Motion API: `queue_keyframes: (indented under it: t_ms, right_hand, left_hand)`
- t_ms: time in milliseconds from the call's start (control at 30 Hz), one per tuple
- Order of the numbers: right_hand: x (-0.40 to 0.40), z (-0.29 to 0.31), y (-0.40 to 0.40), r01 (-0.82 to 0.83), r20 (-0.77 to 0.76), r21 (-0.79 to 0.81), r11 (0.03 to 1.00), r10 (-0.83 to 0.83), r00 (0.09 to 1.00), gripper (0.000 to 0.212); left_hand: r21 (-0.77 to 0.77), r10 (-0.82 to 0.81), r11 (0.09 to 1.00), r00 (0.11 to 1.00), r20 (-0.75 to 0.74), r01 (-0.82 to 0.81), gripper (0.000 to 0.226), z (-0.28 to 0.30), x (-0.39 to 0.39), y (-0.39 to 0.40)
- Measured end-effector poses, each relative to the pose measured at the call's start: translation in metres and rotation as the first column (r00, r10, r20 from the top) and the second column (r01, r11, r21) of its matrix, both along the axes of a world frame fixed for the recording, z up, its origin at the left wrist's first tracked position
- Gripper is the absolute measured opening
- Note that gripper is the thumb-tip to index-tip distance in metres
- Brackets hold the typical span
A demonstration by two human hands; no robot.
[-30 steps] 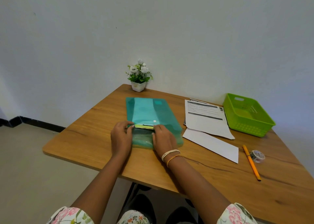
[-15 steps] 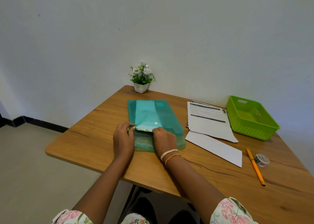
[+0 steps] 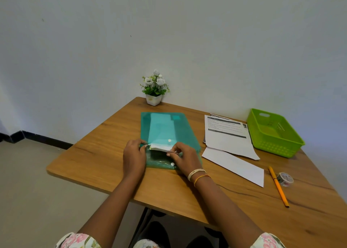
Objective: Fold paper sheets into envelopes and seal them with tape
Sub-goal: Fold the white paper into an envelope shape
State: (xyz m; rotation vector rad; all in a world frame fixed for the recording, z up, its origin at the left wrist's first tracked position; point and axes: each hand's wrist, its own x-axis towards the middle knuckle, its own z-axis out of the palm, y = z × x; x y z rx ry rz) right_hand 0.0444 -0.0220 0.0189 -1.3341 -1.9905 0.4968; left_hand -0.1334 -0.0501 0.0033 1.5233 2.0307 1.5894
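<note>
Lengthwise, folder [image 3: 165,127] points away; both hands' [image 3: 134,154] grips pinch paper stack [image 3: 159,147].

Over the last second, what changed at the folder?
The right hand shifted toward the person and now pinches white paper at the mouth of the teal folder; more paper shows, and the lower snap is uncovered. The left hand stayed holding the folder's left edge. Loose sheets, basket, pencil and tape unchanged.

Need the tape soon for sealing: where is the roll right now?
In the head view the tape roll lies on the table at the person's right, just beside the orange pencil and nearer than the green basket.
</note>
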Motion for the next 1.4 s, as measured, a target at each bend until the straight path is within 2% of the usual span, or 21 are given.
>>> queue_keyframes:
  t_ms: [33,133,200,367,467,533,667,767,833,933,1000,1100,1200,1267,1300,1333,1400]
  right_hand:
    - [0.002,-0.001,-0.001,-0.009,0.002,0.027,1.000,0.009,1.000,0.008]
    - [0.006,-0.002,-0.004,0.035,0.057,0.075,0.997,-0.039,0.998,0.019]
    - [0.005,-0.001,-0.006,0.071,0.038,0.106,0.992,-0.075,0.996,0.017]
    - [0.002,0.009,-0.013,0.082,-0.120,0.257,0.963,-0.052,0.991,0.009]
    - [0.005,0.027,-0.016,0.143,-0.320,0.305,0.942,-0.040,0.947,0.013]
    - [0.006,0.043,-0.014,0.226,-0.498,0.270,0.936,-0.065,0.865,0.012]
    - [0.014,0.082,-0.002,0.437,-0.778,0.136,0.889,-0.177,0.603,0.015]
    - [0.027,0.106,0.008,0.519,-0.858,0.074,0.852,-0.210,0.468,0.013]
    - [0.035,0.119,0.013,0.571,-0.887,0.033,0.820,-0.239,0.395,0.007]
    - [0.046,0.135,0.015,0.609,-0.913,-0.020,0.793,-0.262,0.311,0.017]
    - [0.053,0.140,0.015,0.602,-0.915,-0.034,0.798,-0.267,0.303,0.027]
    - [0.057,0.140,0.011,0.575,-0.912,-0.034,0.817,-0.261,0.316,0.043]
    - [0.054,0.140,0.006,0.594,-0.932,0.017,0.805,-0.202,0.300,0.039]
    - [0.051,0.140,0.004,0.576,-0.936,0.052,0.816,-0.162,0.314,0.026]
    - [0.048,0.138,0.005,0.552,-0.932,0.064,0.832,-0.149,0.332,0.019]
    - [0.046,0.137,0.005,0.517,-0.925,0.080,0.852,-0.130,0.358,0.015]
    - [0.040,0.130,0.003,0.437,-0.891,0.126,0.891,-0.092,0.444,0.020]
  left_hand:
    - [0.000,0.001,1.000,1.000,-0.002,-0.001,0.014,0.000,0.000,0.000]
    - [0.004,0.000,1.000,1.000,-0.004,0.000,0.013,0.001,-0.001,-0.001]
    - [0.004,-0.001,1.000,1.000,-0.006,0.001,0.014,0.001,-0.001,0.000]
    - [-0.020,0.001,1.000,1.000,-0.020,-0.002,0.015,0.001,0.000,0.001]
    - [-0.045,0.007,0.999,1.000,-0.004,-0.007,0.019,-0.001,0.002,0.003]
    - [-0.062,0.013,0.998,1.000,0.010,-0.013,0.024,-0.002,0.001,0.004]
    - [-0.032,-0.023,0.999,1.000,0.009,0.023,0.020,-0.002,0.001,0.003]
    - [-0.024,-0.049,0.998,0.999,0.009,0.049,0.028,0.000,0.003,0.000]
    - [-0.062,-0.040,0.997,0.998,-0.047,0.037,0.037,-0.001,0.005,-0.001]
    - [-0.122,-0.002,0.992,0.987,-0.163,-0.018,0.046,-0.001,0.005,-0.002]
    - [-0.155,0.047,0.984,0.967,-0.252,-0.088,0.043,-0.001,0.006,-0.001]
    - [-0.109,0.057,0.986,0.870,-0.490,-0.126,0.058,0.000,0.012,-0.001]
    - [-0.063,-0.151,0.988,0.758,-0.635,0.144,0.059,-0.002,0.019,0.000]
    - [-0.153,-0.328,0.940,0.691,-0.644,0.304,0.049,-0.002,0.020,0.002]
    - [-0.220,-0.390,0.919,0.670,-0.631,0.328,0.048,-0.002,0.019,0.002]
    - [-0.291,-0.436,0.900,0.654,-0.618,0.325,0.051,-0.002,0.019,0.003]
    - [-0.366,-0.450,0.890,0.655,-0.607,0.272,0.056,-0.004,0.018,0.002]
